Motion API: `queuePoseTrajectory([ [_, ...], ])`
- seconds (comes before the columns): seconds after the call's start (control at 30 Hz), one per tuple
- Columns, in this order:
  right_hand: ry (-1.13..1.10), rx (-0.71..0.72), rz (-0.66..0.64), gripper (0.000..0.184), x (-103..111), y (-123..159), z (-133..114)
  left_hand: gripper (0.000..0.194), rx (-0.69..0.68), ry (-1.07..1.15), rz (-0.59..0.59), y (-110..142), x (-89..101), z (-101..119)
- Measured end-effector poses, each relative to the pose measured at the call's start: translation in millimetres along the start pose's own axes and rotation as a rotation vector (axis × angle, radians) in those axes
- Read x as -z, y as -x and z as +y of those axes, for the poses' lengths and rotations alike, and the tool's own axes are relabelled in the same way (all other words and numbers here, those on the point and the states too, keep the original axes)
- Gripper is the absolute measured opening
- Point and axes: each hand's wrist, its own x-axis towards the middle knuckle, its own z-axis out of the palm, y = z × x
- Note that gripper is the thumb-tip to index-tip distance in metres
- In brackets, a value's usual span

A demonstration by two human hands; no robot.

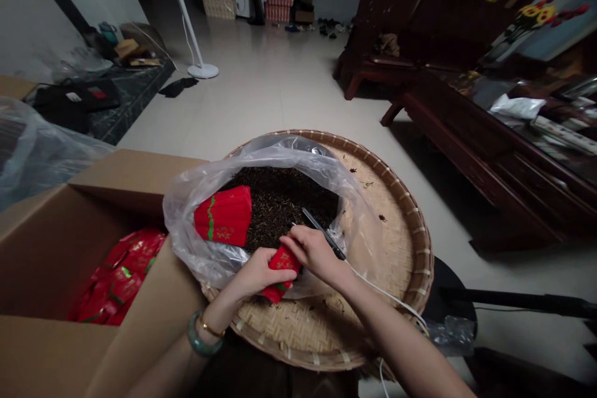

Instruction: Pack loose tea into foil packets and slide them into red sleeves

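Note:
A small red packet with gold print and a green band is held over the near edge of a clear plastic bag. My left hand is closed around its lower part, thumb across the front. At the packet's top edge, my right hand has its fingers pinched, partly hiding the opening. Dark loose dried leaves, looking like tea, fill the plastic bag. A fanned stack of flat red packets lies on the leaves to the left. Beyond my right hand rests a slim black tool with a white cord.
The bag sits in a round woven bamboo tray. At left stands an open cardboard box with several red packets inside. A dark wooden table is at right, and a white lamp stand stands farther off.

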Motion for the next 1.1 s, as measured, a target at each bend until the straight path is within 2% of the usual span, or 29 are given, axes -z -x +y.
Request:
queuePoseTrajectory([
  [0.07,-0.16,-0.11,0.0,0.042,8,0,-2,0.03,-0.022,0.024,-0.019,2,1.5,-1],
  [0.13,-0.379,-0.25,0.022,0.046,15,-1,-3,0.034,-0.186,0.119,0.026,10,9.0,0],
  [0.17,-0.491,-0.319,0.046,0.049,19,-2,-2,0.038,-0.321,0.183,0.071,16,15.6,2],
  [0.2,-0.592,-0.378,0.076,0.053,21,-2,0,0.043,-0.545,0.282,0.171,24,23.9,5],
  [0.27,-0.731,-0.452,0.127,0.06,22,-2,4,0.068,-0.764,0.376,0.308,41,43.0,15],
  [0.3,-0.764,-0.473,0.141,0.062,21,-2,7,0.083,-0.927,0.386,0.416,48,52.3,21],
  [0.33,-0.781,-0.484,0.142,0.062,19,-2,9,0.094,-1.025,0.333,0.493,53,60.6,26],
  [0.37,-0.785,-0.492,0.132,0.063,17,-2,11,0.096,-1.061,0.222,0.557,56,67.6,30],
  [0.43,-0.765,-0.502,0.087,0.061,11,-1,13,0.082,-1.013,-0.212,0.626,54,77.2,33],
  [0.47,-0.746,-0.502,0.057,0.06,8,0,13,0.066,-0.959,-0.466,0.688,51,80.2,32],
  [0.53,-0.705,-0.49,0.007,0.058,4,1,13,0.034,-0.826,-0.937,0.704,41,84.1,25],
  [0.6,-0.676,-0.481,-0.026,0.057,1,3,13,0.025,-0.706,-1.217,0.701,33,86.4,17],
  [0.7,-0.657,-0.485,-0.039,0.056,-1,5,15,0.025,-0.595,-1.404,0.723,26,89.2,10],
  [0.8,-0.635,-0.491,-0.047,0.055,-4,7,19,0.013,-0.585,-1.403,0.742,26,93.0,10],
  [0.9,-0.558,-0.442,-0.049,0.05,-4,8,15,0.005,-0.673,-1.209,0.778,30,93.5,14],
  [1.0,-0.336,-0.237,0.063,0.034,-2,8,1,0.011,-0.71,-0.843,0.778,33,81.1,18],
  [1.03,-0.237,-0.142,0.11,0.03,-1,7,-6,0.015,-0.679,-0.724,0.751,32,73.5,18],
  [1.1,-0.038,0.044,0.165,0.033,0,7,-17,0.02,-0.608,-0.534,0.71,29,55.4,18],
])
